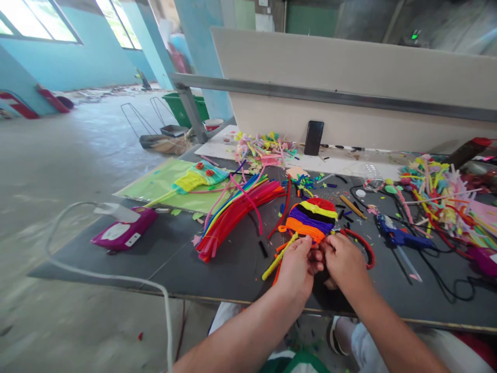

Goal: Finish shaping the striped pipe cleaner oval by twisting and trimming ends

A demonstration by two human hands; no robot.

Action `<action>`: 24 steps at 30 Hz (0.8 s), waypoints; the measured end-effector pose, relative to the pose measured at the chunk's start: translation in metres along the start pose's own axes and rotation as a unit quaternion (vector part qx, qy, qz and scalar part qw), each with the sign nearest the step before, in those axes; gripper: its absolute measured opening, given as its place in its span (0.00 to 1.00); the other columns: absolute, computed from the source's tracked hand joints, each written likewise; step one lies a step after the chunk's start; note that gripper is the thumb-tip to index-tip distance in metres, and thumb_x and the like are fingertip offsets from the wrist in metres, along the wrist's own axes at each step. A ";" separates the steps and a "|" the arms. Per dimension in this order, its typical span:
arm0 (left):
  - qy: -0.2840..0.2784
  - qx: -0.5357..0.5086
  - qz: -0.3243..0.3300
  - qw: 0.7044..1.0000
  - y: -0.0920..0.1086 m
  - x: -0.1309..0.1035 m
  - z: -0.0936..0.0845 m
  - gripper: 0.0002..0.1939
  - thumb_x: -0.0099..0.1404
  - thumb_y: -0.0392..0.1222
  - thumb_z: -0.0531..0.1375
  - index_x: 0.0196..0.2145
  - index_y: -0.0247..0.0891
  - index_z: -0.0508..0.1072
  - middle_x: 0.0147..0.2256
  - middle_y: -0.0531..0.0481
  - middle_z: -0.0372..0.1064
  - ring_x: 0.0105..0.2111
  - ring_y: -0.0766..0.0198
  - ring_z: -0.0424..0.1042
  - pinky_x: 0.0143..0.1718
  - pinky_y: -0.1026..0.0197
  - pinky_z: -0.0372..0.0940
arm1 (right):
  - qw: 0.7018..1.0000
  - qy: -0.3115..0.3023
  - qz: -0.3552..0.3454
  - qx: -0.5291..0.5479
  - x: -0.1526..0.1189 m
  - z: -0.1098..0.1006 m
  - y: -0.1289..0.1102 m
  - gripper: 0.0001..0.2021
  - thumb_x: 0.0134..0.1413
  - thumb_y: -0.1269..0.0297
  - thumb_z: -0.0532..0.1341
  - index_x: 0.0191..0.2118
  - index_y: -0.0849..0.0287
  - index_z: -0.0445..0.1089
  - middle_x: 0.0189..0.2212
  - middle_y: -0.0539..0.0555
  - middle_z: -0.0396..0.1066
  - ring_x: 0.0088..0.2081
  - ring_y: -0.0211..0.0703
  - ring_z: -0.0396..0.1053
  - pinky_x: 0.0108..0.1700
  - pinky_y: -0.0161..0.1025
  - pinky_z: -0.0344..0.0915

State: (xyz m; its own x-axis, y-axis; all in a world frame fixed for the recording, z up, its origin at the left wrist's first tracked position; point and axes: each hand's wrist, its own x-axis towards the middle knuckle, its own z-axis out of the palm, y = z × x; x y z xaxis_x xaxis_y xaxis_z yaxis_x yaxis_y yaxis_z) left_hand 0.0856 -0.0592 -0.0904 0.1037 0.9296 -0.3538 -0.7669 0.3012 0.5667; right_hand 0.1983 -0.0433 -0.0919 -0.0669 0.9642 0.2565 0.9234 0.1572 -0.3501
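Between my hands is a striped pipe-cleaner piece [312, 215] with red, yellow, black, purple and orange bands. My left hand [298, 261] is closed on its lower orange edge, fingers curled. A yellow fuzzy stem [277, 261] slants down beside that hand, and loose orange ends hang near it. My right hand [344, 259] pinches the same edge from the right; its fingertips partly hide the orange strands. Just beyond my right hand lies a red loop-shaped handle [363, 246], partly covered. To the left rests a bundle of pipe cleaners [233, 217], mostly red, with blue and yellow ones.
A blue glue gun [404, 235] with its cord lies right, near a heap of coloured pipe-cleaner scraps [442, 191]. A phone [313, 138] leans on the back board. At left are a finished-looking yellow-and-teal piece [200, 176] and a purple power strip [124, 228] with a white cable.
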 end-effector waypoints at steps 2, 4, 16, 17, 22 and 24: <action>0.005 0.001 -0.003 1.000 0.000 0.001 0.000 0.07 0.60 0.40 0.57 0.30 0.33 0.65 0.23 0.53 0.61 0.19 0.72 0.61 0.15 0.70 0.58 | 0.999 -0.004 0.005 0.043 0.002 0.001 0.001 0.09 0.53 0.68 0.54 0.27 0.57 0.70 0.29 0.52 0.70 0.32 0.41 0.67 0.32 0.36 0.57; 0.014 0.005 -0.003 1.000 -0.001 0.003 0.000 0.07 0.60 0.40 0.57 0.30 0.33 0.64 0.23 0.53 0.62 0.19 0.72 0.61 0.16 0.70 0.59 | 0.994 -0.017 0.013 0.108 0.003 -0.002 0.003 0.08 0.52 0.66 0.55 0.27 0.57 0.71 0.28 0.52 0.71 0.32 0.41 0.68 0.34 0.36 0.59; -0.004 0.027 0.022 0.999 -0.004 -0.001 0.003 0.11 0.58 0.45 0.59 0.30 0.34 0.65 0.22 0.55 0.60 0.17 0.73 0.59 0.15 0.70 0.57 | 0.983 -0.035 0.057 0.174 0.003 -0.004 0.008 0.08 0.44 0.70 0.55 0.25 0.56 0.72 0.26 0.51 0.72 0.29 0.41 0.67 0.29 0.35 0.58; 0.001 0.024 0.024 0.999 -0.005 -0.001 0.003 0.11 0.57 0.45 0.60 0.31 0.34 0.65 0.22 0.55 0.60 0.18 0.72 0.60 0.15 0.69 0.58 | 0.973 -0.036 0.076 0.213 0.003 -0.007 0.010 0.08 0.45 0.68 0.56 0.27 0.56 0.72 0.25 0.51 0.72 0.27 0.40 0.66 0.28 0.35 0.58; 0.004 0.028 0.037 0.999 -0.008 0.001 0.003 0.13 0.56 0.48 0.61 0.32 0.36 0.65 0.21 0.55 0.61 0.18 0.71 0.60 0.15 0.69 0.59 | 0.810 -0.131 0.208 0.532 0.009 -0.024 0.014 0.13 0.47 0.55 0.60 0.34 0.59 0.70 0.19 0.48 0.64 0.19 0.35 0.59 0.16 0.30 0.47; -0.006 0.045 0.044 0.998 -0.008 0.000 0.004 0.13 0.56 0.49 0.60 0.31 0.35 0.66 0.21 0.55 0.62 0.18 0.71 0.60 0.15 0.69 0.59 | 0.748 -0.181 0.215 0.601 0.008 -0.025 0.011 0.16 0.46 0.51 0.62 0.31 0.61 0.69 0.20 0.50 0.65 0.20 0.34 0.59 0.16 0.29 0.46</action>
State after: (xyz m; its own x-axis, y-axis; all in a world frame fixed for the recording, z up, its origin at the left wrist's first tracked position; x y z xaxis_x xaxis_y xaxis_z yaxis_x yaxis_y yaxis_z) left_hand 0.0947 -0.0609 -0.0921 0.0470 0.9555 -0.2912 -0.7133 0.2362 0.6598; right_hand 0.2173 -0.0386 -0.0713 -0.1610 0.9412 -0.2970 -0.1039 -0.3154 -0.9433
